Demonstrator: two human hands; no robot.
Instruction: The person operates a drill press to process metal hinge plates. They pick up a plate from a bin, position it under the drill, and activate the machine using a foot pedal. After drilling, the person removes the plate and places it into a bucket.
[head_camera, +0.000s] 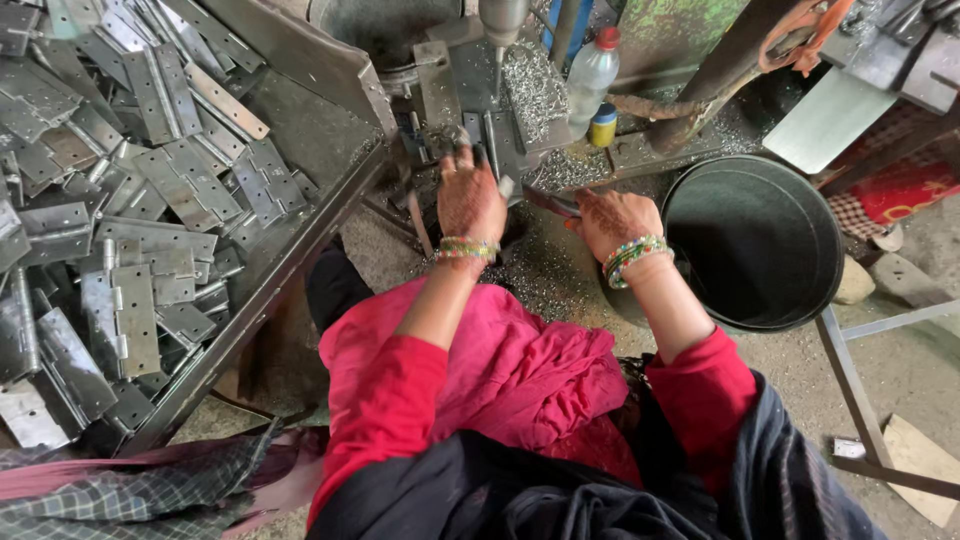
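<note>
While the left hand presses flat on a hinge under the drill bit, right hand fingers close round a lever handle; bucket waits just right.

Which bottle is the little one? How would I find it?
Find the big black bucket on the right, then look up-left to the metal shelf behind the hands. A tall clear bottle with a red cap stands there. The little bottle beside it is short, yellow with a blue cap.
</note>
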